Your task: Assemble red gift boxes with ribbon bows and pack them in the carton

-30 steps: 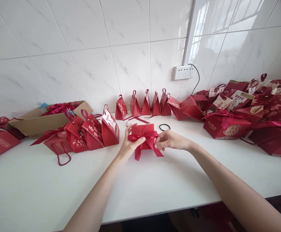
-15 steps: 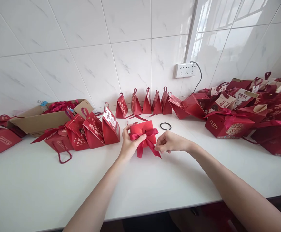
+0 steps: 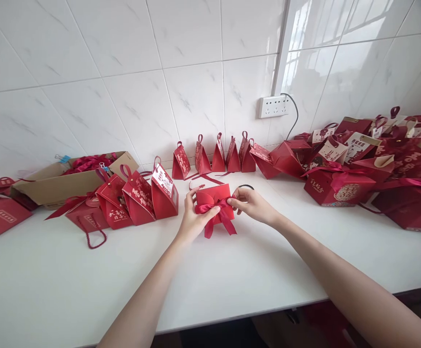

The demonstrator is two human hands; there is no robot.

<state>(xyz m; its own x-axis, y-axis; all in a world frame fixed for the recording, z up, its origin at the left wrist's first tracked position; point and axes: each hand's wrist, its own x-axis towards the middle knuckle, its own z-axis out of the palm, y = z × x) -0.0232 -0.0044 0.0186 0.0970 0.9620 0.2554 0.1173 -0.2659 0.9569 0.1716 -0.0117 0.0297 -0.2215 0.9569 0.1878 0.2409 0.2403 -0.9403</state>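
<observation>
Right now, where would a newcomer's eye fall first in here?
Probably on the small red gift box at centre, gripped by the left hand, while the right hand pinches its ribbon bow. Then the crowded pile of red boxes at the right, and the row of triangular favor boxes along the tiled wall behind.

The red box (image 3: 210, 193) has a flat face with round flaps that meet in the middle, and this face leans up and toward the person. A darker red ribbon (image 3: 222, 203) is tied across it in a bow. One loop pokes out to each side, and two soft ends hang down the front, spread apart, toward the surface's (image 3: 232, 280) near edge.
</observation>
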